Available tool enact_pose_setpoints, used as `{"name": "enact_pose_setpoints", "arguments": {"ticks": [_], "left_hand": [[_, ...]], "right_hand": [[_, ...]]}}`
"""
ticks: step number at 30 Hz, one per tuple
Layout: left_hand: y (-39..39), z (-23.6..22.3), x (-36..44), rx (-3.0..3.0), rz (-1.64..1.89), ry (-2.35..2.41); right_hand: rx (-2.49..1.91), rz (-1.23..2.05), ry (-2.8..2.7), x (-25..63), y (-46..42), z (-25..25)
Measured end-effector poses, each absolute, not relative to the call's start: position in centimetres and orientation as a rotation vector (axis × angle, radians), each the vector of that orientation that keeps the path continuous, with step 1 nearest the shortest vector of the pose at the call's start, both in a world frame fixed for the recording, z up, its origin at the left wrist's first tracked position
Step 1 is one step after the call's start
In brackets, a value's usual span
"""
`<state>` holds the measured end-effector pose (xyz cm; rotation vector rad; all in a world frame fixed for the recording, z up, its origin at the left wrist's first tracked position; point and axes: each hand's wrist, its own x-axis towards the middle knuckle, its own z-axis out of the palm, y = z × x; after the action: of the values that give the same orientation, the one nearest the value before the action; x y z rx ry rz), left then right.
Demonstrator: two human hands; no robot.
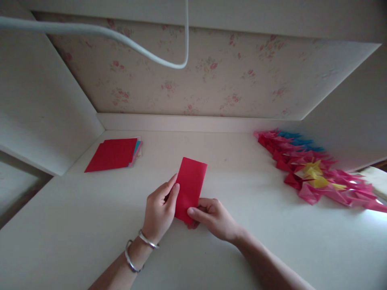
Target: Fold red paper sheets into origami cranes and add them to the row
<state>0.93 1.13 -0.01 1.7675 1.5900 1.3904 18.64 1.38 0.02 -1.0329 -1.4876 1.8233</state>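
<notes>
A red piece of paper (191, 185), folded into a narrow rectangle, is held tilted above the white desk between both hands. My left hand (160, 205) grips its left edge, thumb on the front face and the other fingers behind. At the lower right corner, my right hand (214, 219) pinches the paper, thumb in front and fingers curled underneath. Part of the fingers of each hand is hidden by the paper. Two silver bangles (132, 257) circle my left wrist.
A stack of coloured paper sheets (111, 155), red on top, lies at the back left of the desk (90, 225). Several folded paper pieces (314, 173) in red, pink, yellow and blue line the right side. A white cable (121, 38) hangs overhead before the flowered wall.
</notes>
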Motion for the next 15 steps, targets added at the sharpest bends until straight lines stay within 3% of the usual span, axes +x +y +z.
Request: {"name": "enact_pose_setpoints", "arguments": {"ticks": [15], "left_hand": [[0.92, 0.20, 0.98, 1.726, 1.338, 1.654]], "right_hand": [[-1.110, 1.889, -1.479, 18.70, 1.23, 0.21]]}}
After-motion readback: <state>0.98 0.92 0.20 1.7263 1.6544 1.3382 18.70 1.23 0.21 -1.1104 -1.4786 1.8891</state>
